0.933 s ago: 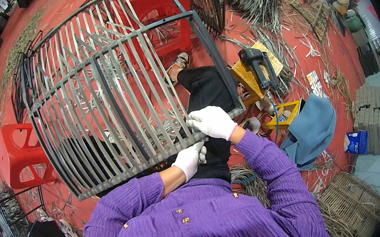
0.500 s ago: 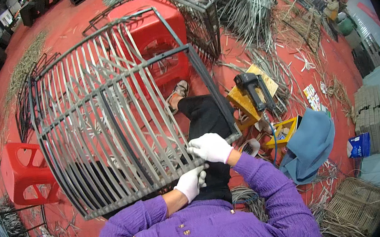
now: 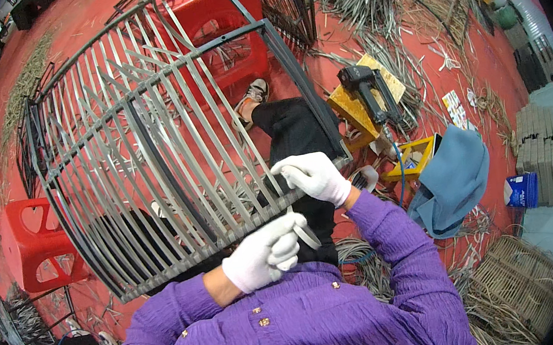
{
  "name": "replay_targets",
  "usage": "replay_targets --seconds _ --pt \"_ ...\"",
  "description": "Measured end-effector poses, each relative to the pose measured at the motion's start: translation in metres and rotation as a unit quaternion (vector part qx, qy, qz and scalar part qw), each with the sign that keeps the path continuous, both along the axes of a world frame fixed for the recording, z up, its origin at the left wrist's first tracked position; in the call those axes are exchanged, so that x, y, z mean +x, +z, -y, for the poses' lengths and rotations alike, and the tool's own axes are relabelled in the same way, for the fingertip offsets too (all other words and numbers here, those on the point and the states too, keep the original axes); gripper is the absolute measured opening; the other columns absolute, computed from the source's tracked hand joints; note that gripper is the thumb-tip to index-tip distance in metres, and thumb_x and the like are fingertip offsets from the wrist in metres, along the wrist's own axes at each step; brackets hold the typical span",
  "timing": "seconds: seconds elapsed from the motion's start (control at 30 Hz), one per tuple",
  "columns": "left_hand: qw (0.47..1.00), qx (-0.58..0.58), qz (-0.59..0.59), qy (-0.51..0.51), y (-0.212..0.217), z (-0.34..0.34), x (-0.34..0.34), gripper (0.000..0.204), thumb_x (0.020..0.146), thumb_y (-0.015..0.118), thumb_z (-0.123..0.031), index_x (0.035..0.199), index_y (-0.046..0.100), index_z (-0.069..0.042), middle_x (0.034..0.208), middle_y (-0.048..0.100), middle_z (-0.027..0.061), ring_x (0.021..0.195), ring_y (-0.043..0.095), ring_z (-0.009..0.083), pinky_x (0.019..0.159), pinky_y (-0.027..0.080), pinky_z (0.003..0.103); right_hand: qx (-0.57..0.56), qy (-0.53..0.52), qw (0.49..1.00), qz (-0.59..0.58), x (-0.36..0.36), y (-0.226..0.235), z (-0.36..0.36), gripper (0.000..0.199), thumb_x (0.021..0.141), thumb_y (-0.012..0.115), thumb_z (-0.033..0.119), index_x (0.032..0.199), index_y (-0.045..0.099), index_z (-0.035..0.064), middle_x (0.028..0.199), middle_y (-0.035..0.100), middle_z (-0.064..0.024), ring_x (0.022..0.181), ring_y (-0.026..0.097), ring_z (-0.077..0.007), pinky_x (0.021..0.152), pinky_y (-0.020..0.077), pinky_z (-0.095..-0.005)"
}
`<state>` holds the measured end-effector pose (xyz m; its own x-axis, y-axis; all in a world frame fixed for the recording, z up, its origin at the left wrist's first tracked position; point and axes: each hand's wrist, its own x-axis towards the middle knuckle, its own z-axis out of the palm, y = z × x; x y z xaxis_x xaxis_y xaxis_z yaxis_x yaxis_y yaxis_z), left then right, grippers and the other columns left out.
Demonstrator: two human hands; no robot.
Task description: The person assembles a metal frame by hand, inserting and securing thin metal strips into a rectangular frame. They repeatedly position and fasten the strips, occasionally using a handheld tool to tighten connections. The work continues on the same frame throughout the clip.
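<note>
A metal frame woven with grey flat strips leans across my lap, its near rail wrapped in strip. My white-gloved right hand is closed at the right part of that rail, pinching a strip where it meets the rail. Just below the rail, my gloved left hand pinches a loose pale grey strip, which curls out past its fingertips. That strip's other end is hidden near the rail and gloves.
A red stool stands beyond the frame, another red stool at its left. To the right are a black nail gun on a yellow stool, a blue cloth and a strip bundle. A woven panel lies lower right.
My left hand has drawn back from the rail toward me, and a loop of strip now shows at its fingers. My right hand and the frame sit higher in the picture.
</note>
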<state>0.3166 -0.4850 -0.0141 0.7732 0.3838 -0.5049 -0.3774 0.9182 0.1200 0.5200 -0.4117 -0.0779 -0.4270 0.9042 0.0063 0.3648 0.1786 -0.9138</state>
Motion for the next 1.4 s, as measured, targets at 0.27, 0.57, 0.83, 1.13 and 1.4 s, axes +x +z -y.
replay_targets --seconds 0.27,0.57,0.83,1.13,1.4 --pt "0.987 0.107 0.075 0.096 0.021 -0.071 -0.003 0.024 0.108 0.042 -0.029 0.105 0.055 -0.009 0.049 0.036 -0.0094 0.038 0.031 0.0049 0.042 0.030 0.021 0.145 0.195 0.969 0.054 0.010 0.002 -0.002 0.024 0.089 0.061 0.029 0.099 0.066 0.0077 0.081 0.063 -0.0147 0.078 0.063 -0.0368 0.071 0.0499 -0.0440" --pt "0.987 0.127 0.007 0.094 0.010 -0.089 0.001 0.028 0.108 0.042 -0.029 0.103 0.059 -0.007 0.053 0.042 -0.0100 0.041 0.034 0.0021 0.042 0.029 0.020 0.060 0.147 0.987 0.012 0.005 0.003 -0.001 0.022 0.093 0.056 0.024 0.084 0.065 0.0063 0.073 0.062 -0.0145 0.071 0.063 -0.0356 0.065 0.0497 -0.0431" --pt "0.121 0.707 -0.660 0.225 0.028 -0.212 -0.095 0.023 0.095 0.059 -0.029 0.105 0.070 -0.011 0.094 0.068 0.0144 0.086 0.065 0.0328 0.079 0.050 0.041 0.034 0.169 0.983 0.063 0.006 0.003 -0.005 0.027 0.095 0.054 0.026 0.078 0.063 0.0065 0.067 0.061 -0.0115 0.064 0.063 -0.0303 0.061 0.0484 -0.0396" --pt "-0.008 0.652 -0.756 -0.062 -0.033 -0.237 -0.169 0.022 0.096 0.048 -0.020 0.110 0.063 -0.012 0.077 0.068 0.0096 0.068 0.068 0.0302 0.058 0.052 0.044 -0.125 0.134 0.979 0.095 0.014 0.000 0.001 0.030 0.096 0.054 0.030 0.082 0.065 0.0056 0.069 0.063 -0.0098 0.064 0.063 -0.0219 0.064 0.0501 -0.0353" --pt "0.028 0.668 -0.743 -0.038 -0.014 -0.220 -0.152 0.014 0.094 0.052 -0.020 0.097 0.064 -0.013 0.068 0.065 0.0073 0.060 0.066 0.0273 0.053 0.050 0.041 -0.054 0.197 0.971 0.123 -0.014 0.032 -0.072 0.031 0.099 0.048 0.031 0.091 0.063 0.0052 0.078 0.064 -0.0122 0.070 0.063 -0.0267 0.067 0.0505 -0.0383"
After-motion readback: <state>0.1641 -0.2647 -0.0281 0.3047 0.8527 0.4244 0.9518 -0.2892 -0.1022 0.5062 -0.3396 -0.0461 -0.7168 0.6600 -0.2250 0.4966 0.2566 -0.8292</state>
